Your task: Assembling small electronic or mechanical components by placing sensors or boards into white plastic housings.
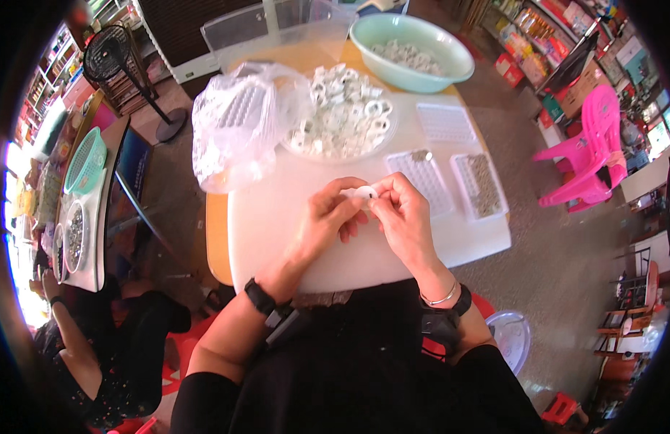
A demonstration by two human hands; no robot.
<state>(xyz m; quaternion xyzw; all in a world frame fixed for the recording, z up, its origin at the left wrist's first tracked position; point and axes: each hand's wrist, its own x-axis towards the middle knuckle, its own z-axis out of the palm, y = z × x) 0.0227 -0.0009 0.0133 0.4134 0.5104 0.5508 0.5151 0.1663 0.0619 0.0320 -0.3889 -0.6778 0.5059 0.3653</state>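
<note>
Over the near middle of the white tabletop, my two hands meet at one small white plastic ring-shaped part. My left hand pinches its left side between thumb and fingers. On the other side, the fingertips of my right hand press against the same part; a small dark spot shows there. Beyond my hands lies a round clear tray heaped with similar white parts. To the right sit a white compartment tray and another tray filled with small greyish pieces.
A pale green basin of white parts stands at the far right, near a flat white tray. Plastic bags lie far left. A black fan, pink chair and a seated person surround the table.
</note>
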